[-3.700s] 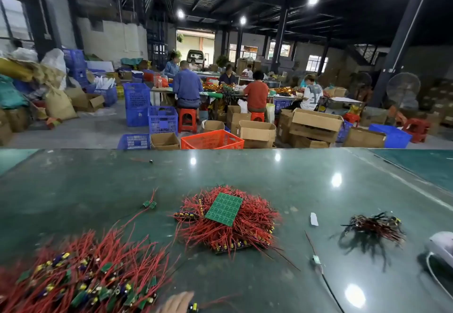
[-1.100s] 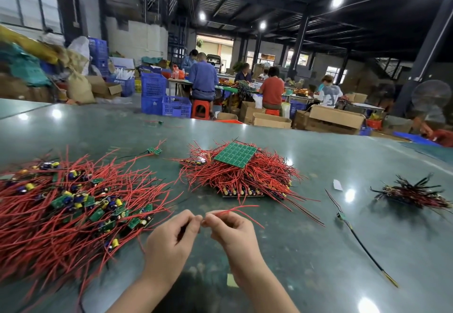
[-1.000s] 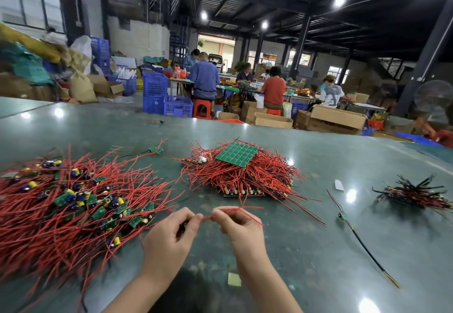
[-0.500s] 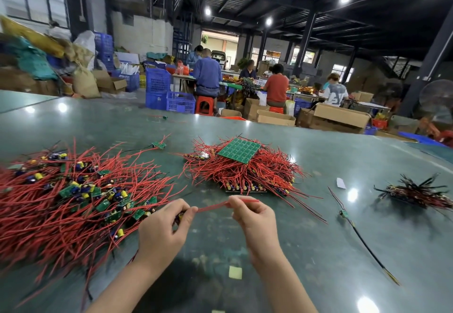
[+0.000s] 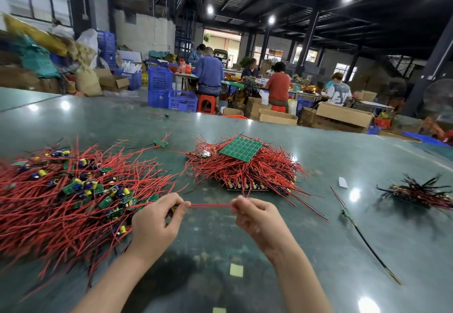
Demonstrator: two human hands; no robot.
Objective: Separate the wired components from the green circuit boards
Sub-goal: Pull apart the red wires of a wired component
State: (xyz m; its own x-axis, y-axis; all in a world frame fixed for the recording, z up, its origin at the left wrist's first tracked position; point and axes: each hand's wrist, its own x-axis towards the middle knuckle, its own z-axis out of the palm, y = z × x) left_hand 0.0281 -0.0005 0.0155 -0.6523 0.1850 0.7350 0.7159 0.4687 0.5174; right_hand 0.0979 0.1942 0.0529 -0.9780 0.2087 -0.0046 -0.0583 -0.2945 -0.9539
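A red wire (image 5: 210,205) is stretched level between my hands above the table. My left hand (image 5: 157,217) pinches its component end, a small part with a yellow tip. My right hand (image 5: 255,214) pinches the free end. A big loose pile of separated red-wired components (image 5: 61,190) lies at the left, right beside my left hand. Further back in the middle is a stack of red-wired boards (image 5: 245,173) with a green circuit board panel (image 5: 241,149) lying face down on top.
A dark bundle of black and red wires (image 5: 421,193) lies at the right. One stray component with a long black lead (image 5: 360,229) and another small one (image 5: 161,143) lie on the glossy green table (image 5: 318,251). White and yellow paper scraps dot it. People work at tables far behind.
My hands have moved apart, drawing the red wire out straight between them. Earlier they were close together on it. The view has tilted down since the oldest frame.
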